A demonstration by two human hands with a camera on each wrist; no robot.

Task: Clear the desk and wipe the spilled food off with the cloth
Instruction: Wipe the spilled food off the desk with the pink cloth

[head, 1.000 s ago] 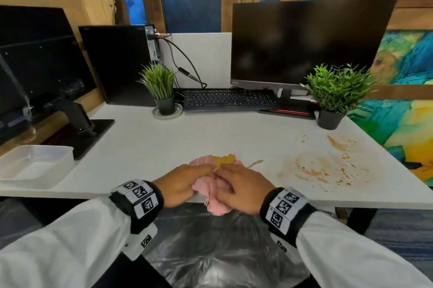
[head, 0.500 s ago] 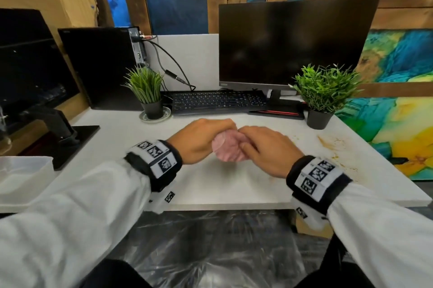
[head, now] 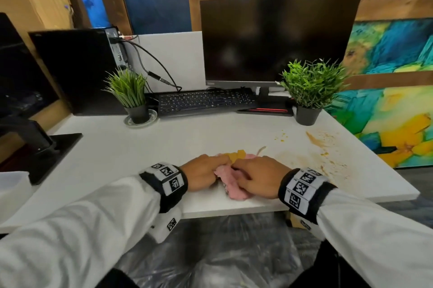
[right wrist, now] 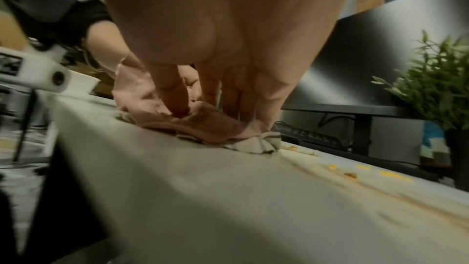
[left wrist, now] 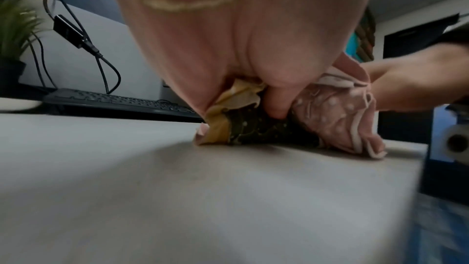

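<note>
A crumpled pink cloth [head: 234, 188] with a yellow-stained patch [head: 237, 155] lies near the front edge of the white desk [head: 140, 151]. Both hands are on it. My left hand [head: 220, 165] grips its left side; in the left wrist view the left hand [left wrist: 253, 107] has thumb and fingers dug into the bunched cloth [left wrist: 337, 119]. My right hand [head: 241, 168] holds the right side, and in the right wrist view the right hand [right wrist: 203, 103] pinches a fold of the cloth [right wrist: 203, 125] against the desk. Brown-orange spill smears [head: 311, 158] and yellow crumbs [right wrist: 390, 174] spread to the right.
At the back stand a monitor [head: 276, 36], a keyboard [head: 206, 100], two potted plants [head: 131, 95] [head: 311, 90] and a black PC tower [head: 77, 72]. A second monitor's stand [head: 46, 144] and a white tub [head: 11, 189] are at the left. Plastic sheeting [head: 210, 252] covers the floor.
Half a second ago both hands held the bunched cloth raised above the desk; now they have brought it back down onto the desk near the front edge.
</note>
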